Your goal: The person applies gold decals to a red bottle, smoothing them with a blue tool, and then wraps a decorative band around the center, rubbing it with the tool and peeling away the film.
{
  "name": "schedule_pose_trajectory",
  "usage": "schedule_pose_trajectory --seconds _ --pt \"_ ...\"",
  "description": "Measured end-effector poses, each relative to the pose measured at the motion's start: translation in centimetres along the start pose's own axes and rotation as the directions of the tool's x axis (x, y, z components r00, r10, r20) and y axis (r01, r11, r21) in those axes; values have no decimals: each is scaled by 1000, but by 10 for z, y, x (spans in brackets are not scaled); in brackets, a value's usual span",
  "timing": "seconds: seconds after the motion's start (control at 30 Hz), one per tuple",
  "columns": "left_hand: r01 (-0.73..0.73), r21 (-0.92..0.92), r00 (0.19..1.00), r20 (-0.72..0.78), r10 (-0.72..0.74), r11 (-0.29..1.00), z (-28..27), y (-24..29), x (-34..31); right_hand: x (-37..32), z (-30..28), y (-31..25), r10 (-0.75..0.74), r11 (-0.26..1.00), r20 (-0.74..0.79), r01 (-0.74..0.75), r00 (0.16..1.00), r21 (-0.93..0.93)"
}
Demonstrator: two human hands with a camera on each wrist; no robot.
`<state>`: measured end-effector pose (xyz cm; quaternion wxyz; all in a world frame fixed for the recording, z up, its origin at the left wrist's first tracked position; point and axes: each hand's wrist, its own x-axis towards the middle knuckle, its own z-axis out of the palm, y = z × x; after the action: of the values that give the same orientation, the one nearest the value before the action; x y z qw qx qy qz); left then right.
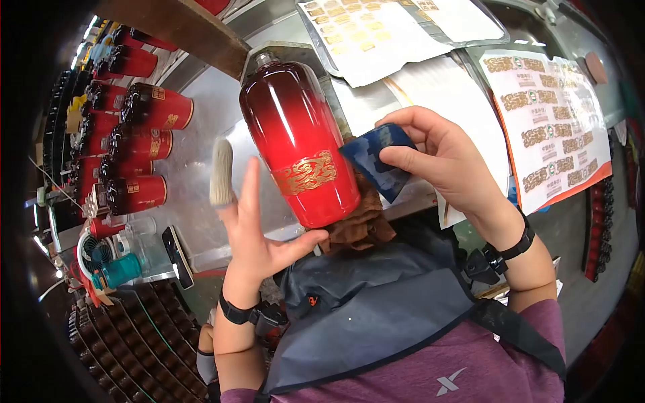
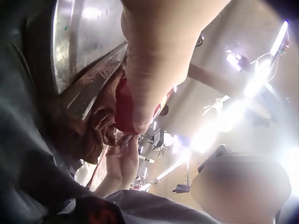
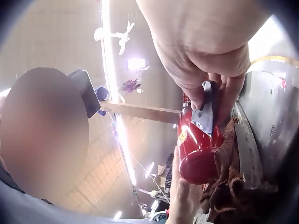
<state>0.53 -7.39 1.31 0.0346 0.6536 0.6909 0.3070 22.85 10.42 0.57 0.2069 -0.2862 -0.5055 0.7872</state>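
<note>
A glossy bottle, dark at the shoulder and red below, lies on its side with its base toward the person. Gold patterned decal decorates its lower body. A brown cloth lies under the base end. My right hand pinches a flat blue scraper between thumb and fingers; its edge is right at the bottle's right side. My left hand spreads beside the base, index finger straight along the left side and thumb at the bottom edge. One left finger wears a pale ribbed finger cover.
Several red bottles line the left side. Sheets of gold decals lie at right, with another sheet on a tray at the back. A wooden post stands beyond the bottle. A phone and small fan sit at lower left.
</note>
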Motion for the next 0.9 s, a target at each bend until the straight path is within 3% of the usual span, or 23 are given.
schedule_pose_trajectory --seconds 0.07,0.1,0.17,0.27,0.57,0.9 --pt "-154 198 984 -64 169 968 -2 4 -4 2 1 0 11 1000 10 -11 1000 8" --pt "-156 199 983 -61 171 968 -1 5 -4 3 2 0 23 1000 23 -24 999 11" --pt "-285 371 945 -44 323 884 1 9 -3 4 0 0 42 999 51 -43 998 29" --pt "-291 433 951 35 307 853 0 13 2 5 0 -2 57 997 97 -62 994 45" --pt "-371 439 920 58 387 818 1 12 15 12 -4 -2 63 996 120 -70 991 51" --pt "-340 422 940 116 322 840 0 21 27 18 3 -12 13 999 168 -21 986 45"
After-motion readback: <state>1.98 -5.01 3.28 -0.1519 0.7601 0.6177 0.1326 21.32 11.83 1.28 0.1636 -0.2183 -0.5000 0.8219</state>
